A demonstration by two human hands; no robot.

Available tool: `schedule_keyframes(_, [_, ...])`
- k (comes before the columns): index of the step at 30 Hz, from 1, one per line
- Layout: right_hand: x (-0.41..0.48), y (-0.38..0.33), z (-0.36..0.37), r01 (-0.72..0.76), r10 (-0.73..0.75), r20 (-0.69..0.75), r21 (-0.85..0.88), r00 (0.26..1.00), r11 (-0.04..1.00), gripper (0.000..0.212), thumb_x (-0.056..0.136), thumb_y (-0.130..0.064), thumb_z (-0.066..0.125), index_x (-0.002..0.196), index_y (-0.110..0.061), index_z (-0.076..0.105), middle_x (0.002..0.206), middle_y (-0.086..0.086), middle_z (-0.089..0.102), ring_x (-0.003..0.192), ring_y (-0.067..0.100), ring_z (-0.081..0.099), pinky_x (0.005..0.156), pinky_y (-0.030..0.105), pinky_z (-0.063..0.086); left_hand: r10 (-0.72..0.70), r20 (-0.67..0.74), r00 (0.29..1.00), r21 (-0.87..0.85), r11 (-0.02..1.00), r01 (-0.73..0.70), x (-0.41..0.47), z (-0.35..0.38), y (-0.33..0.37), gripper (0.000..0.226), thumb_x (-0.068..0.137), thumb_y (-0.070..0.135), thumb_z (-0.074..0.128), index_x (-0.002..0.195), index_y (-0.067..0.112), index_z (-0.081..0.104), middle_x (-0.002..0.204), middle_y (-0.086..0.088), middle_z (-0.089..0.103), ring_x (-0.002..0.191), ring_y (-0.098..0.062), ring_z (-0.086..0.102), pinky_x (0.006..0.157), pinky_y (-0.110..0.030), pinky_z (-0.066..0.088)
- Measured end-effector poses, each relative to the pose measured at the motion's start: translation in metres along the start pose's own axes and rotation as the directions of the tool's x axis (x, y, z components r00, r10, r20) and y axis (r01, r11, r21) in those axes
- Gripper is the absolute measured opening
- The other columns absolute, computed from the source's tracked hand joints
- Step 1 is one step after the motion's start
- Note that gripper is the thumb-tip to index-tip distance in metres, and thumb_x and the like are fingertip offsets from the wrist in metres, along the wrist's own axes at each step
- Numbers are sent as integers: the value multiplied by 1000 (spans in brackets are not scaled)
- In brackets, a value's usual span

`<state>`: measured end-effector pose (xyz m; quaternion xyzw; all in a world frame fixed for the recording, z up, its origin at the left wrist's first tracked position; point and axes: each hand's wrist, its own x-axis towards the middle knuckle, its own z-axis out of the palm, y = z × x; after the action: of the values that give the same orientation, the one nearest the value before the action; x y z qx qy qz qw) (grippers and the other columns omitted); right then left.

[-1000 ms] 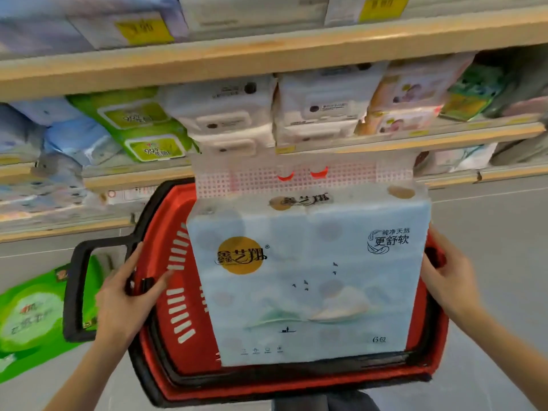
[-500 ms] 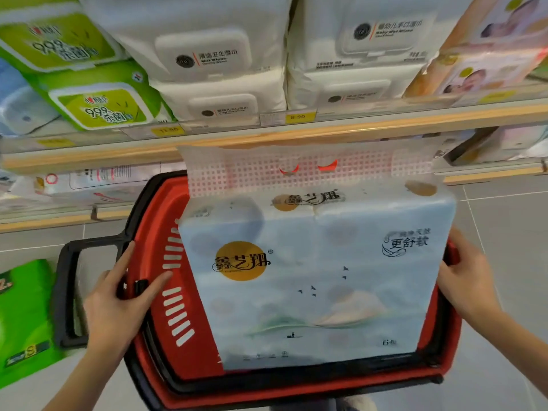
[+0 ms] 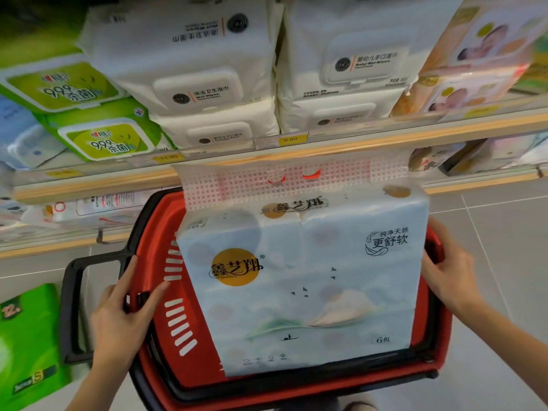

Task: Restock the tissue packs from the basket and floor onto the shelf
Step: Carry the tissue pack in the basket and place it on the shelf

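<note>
A large pale-blue tissue pack [image 3: 299, 286] with a gold round logo and a dotted carry flap stands in a red basket [image 3: 154, 262] with black trim. My left hand [image 3: 124, 315] grips the basket's left rim beside its black handle [image 3: 71, 310]. My right hand [image 3: 447, 271] holds the basket's right rim, next to the pack's edge. A green pack [image 3: 26, 345] lies on the floor at the left. The wooden-edged shelf [image 3: 355, 143] runs just above the basket.
White wet-wipe packs [image 3: 207, 90] fill the shelf's middle, green wipe packs [image 3: 98, 137] its left, baby-print packs [image 3: 474, 72] its right. Yellow price tags [image 3: 289, 140] sit on the shelf edge. A lower shelf [image 3: 59, 247] holds more packs. Grey tiled floor [image 3: 510, 247] lies at the right.
The view has moved closer to the shelf and tilted down; the shelf packs look larger. Both hands keep their hold on the basket's rims.
</note>
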<state>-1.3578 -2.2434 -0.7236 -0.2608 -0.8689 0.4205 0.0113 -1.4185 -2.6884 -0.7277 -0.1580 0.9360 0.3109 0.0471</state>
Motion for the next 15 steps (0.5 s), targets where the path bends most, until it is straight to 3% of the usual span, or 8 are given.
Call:
schedule_keyframes(3, [1,3,-3,13,-12,38,-14,999,1000,56,77,-45,51,131,-34,40,118,1,60,106,17,55,85,33,41,-7,52,999,47,999,5,-3,-3,4,73,73,49,63,140,39,33,106,-13,54,100,-33,55,90,-46,44])
schedule_keyframes(7, [-2,6,-7,18,-14,90,-39,996,999,61,77,-51,46,135,-35,34,128,4,56,114,23,53,93,42,43,-43,162,986,50,998,36,-9,-8,12,80,74,59,60,143,43,23,116,-12,49,107,-34,52,92,-47,42])
schedule_keyframes(12, [-2,12,-17,-28,53,237,-107,970,994,73,75,-66,42,140,-47,17,126,10,52,113,27,51,95,50,43,-61,269,961,80,996,40,-12,-15,16,77,82,42,58,145,41,14,135,-21,40,125,-37,41,105,-49,34])
schedule_keyframes(15, [-7,3,-26,-28,89,279,-217,956,976,68,88,-45,45,143,-44,7,119,18,49,108,32,49,92,43,40,-110,295,949,102,991,83,-16,-21,25,75,85,44,55,146,39,11,150,-21,21,142,-35,17,111,-52,24])
